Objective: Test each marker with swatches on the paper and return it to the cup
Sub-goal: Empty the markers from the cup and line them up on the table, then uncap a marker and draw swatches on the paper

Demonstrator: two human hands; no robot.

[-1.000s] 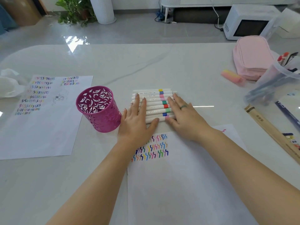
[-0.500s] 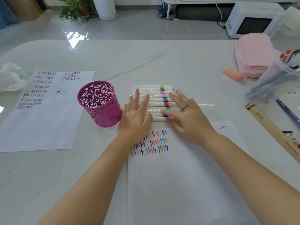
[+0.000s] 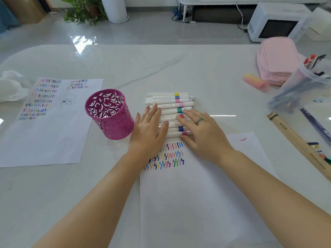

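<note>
Several white markers (image 3: pixel 168 102) with coloured bands lie side by side in a row at the table's middle. My left hand (image 3: pixel 149 130) rests flat on their left ends, fingers straight. My right hand (image 3: pixel 200 130), with a ring, lies flat over their right ends. A magenta cut-out cup (image 3: pixel 109 113) stands upright just left of my left hand and looks empty. Just below the markers lies a white sheet of paper (image 3: pixel 197 203) with rows of coloured swatches (image 3: pixel 166 155) at its top left.
A second swatch-covered sheet (image 3: pixel 48 122) lies left of the cup, with crumpled white tissue (image 3: pixel 10 86) beyond it. At right are a pink pouch (image 3: pixel 277 59), a pink eraser (image 3: pixel 255 83), a clear tub of pens (image 3: pixel 300 88) and a wooden ruler (image 3: pixel 300 145).
Both hands stay flat on the markers; the right hand's fingers have slid slightly left across the row. The camera has tilted a little.
</note>
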